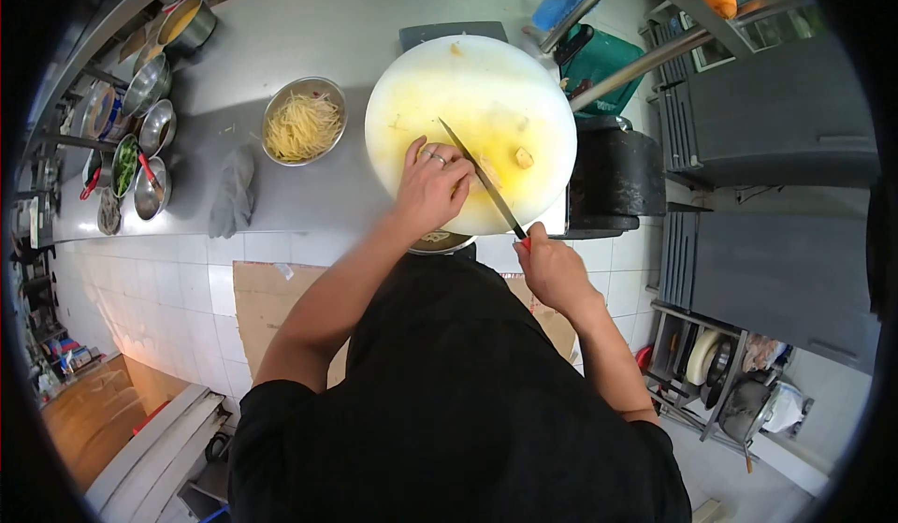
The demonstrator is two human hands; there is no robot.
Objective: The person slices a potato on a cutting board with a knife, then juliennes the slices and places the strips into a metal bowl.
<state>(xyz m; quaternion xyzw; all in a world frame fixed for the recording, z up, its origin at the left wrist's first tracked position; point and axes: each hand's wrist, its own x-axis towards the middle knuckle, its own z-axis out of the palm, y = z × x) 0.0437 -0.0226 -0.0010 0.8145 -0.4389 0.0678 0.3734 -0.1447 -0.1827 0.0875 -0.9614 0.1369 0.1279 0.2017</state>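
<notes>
My right hand (557, 270) is wrapped round the red handle of a kitchen knife (486, 181). Its long blade slants across a round white cutting board (421, 69), with the tip away from me. My left hand (433, 186), a ring on one finger, rests on the board left of the blade with fingers curled down; what lies under them is hidden. Thin pale yellow slices (489, 173) lie against the blade. To its right sits a small knobbly yellow chunk (524, 158), possibly ginger. Yellow stains and small scraps mark the board.
A metal bowl of pale shreds (304, 125) stands left of the board on the steel counter (309, 32). A crumpled grey plastic bag (234, 191) lies nearby. Several metal bowls (148, 83) line the far left. Below the board's near edge, another bowl (440, 241) shows partly.
</notes>
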